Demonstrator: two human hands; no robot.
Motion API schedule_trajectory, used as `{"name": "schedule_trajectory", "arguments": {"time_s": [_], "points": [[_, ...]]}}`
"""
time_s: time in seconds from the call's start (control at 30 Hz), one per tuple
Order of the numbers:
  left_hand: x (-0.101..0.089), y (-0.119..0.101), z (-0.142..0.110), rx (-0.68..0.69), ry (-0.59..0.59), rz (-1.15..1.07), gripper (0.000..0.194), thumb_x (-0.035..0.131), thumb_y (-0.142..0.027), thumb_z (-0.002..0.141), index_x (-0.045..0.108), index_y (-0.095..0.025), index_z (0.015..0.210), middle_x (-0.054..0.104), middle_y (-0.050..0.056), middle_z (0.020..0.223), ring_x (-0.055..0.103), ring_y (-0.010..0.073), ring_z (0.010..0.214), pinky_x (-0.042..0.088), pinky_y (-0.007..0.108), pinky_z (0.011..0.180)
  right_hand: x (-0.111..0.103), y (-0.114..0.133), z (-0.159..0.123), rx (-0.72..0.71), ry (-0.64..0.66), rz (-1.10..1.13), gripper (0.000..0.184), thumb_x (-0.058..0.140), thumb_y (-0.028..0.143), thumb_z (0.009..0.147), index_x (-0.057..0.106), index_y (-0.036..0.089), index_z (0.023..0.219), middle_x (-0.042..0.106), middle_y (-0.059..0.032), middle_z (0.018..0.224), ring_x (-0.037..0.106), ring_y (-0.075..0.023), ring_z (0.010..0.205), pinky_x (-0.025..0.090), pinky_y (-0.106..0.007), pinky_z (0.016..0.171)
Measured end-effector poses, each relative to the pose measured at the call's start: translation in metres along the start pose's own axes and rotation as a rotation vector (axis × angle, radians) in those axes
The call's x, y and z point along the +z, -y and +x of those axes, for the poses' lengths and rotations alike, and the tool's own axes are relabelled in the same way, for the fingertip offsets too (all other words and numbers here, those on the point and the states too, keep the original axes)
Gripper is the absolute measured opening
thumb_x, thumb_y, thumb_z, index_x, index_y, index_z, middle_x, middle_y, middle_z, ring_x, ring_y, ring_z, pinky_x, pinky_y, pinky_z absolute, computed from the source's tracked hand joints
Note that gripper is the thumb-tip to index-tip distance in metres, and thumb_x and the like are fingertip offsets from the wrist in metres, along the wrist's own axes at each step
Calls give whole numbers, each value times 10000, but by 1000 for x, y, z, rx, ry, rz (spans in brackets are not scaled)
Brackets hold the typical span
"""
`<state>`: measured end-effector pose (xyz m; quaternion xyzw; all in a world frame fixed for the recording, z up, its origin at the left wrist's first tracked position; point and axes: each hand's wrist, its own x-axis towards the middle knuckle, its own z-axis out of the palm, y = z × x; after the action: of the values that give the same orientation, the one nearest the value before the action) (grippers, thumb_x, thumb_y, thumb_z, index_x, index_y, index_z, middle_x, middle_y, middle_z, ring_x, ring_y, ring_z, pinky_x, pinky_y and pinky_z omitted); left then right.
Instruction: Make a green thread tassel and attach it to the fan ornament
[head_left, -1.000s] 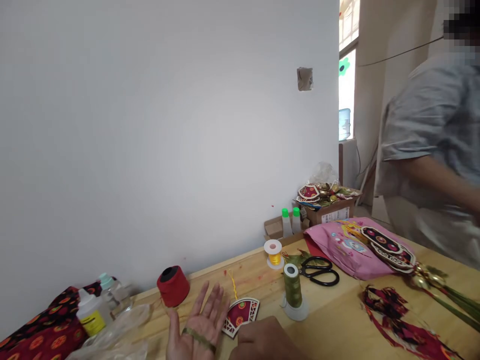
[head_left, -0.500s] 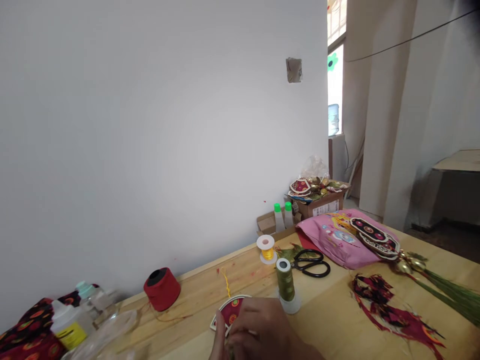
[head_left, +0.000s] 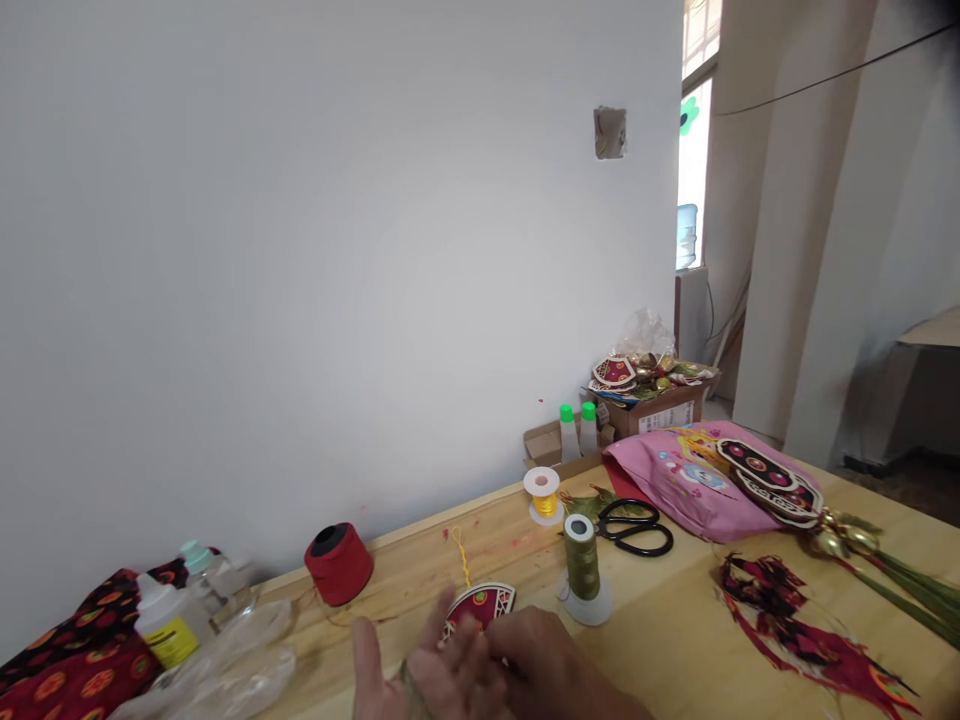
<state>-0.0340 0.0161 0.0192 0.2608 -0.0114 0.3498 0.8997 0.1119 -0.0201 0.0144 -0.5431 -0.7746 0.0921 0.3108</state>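
Note:
At the bottom edge of the view, my left hand (head_left: 420, 680) has its thumb and fingers spread, a little blurred. A thin olive strand seems to cross it near the base of the fingers. My right hand (head_left: 551, 660) is beside it with fingers curled, and what they pinch is hidden. Just beyond both hands lies a fan-shaped maroon ornament (head_left: 487, 602) with a pale border, partly covered by the fingers. A twisted yellow cord loop (head_left: 462, 560) extends from its top. Close to my right hand stands a spool of olive thread (head_left: 582, 565).
A red thread cone (head_left: 339, 568), yellow thread spool (head_left: 546, 500) and black-handled scissors (head_left: 637, 530) lie around the wooden table. On the left are a glue bottle (head_left: 169, 625) and patterned cloth (head_left: 82, 660). Fabric scraps (head_left: 802, 630) and a pink bag (head_left: 675, 480) lie right.
My left hand has spread its fingers and moved left, away from the right hand. More of the ornament's right side shows. The view has shifted slightly left.

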Motion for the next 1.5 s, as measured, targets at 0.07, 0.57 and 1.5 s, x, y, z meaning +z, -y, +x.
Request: {"name": "schedule_trajectory", "arguments": {"time_s": [0.07, 0.57, 1.5], "points": [[-2, -9, 5, 163, 64, -98, 706, 232, -661, 723, 494, -179, 1167, 595, 111, 1118, 529, 240, 1040, 397, 415, 880, 4, 0, 3, -39, 41, -129, 178, 508, 238, 756, 619, 181, 629, 632, 19, 584, 509, -89, 474, 265, -188, 410], [-12, -12, 5, 195, -197, -89, 286, 358, -302, 847, 614, -201, 926, 692, 38, 723, 635, 132, 661, 512, 254, 607, 6, -11, 4, -125, -18, -333, 98, 501, 203, 740, 572, 204, 673, 635, 3, 639, 548, -126, 550, 326, -196, 454], [232, -93, 79, 367, 324, 23, 484, 160, -341, 899, 509, -184, 602, 155, -95, 386, 132, 57, 317, 108, 208, 300, -309, 71, 92, -383, -313, 65, 246, 466, 256, 807, 640, 82, 820, 349, 71, 514, 273, -16, 441, 241, -156, 418]]}}
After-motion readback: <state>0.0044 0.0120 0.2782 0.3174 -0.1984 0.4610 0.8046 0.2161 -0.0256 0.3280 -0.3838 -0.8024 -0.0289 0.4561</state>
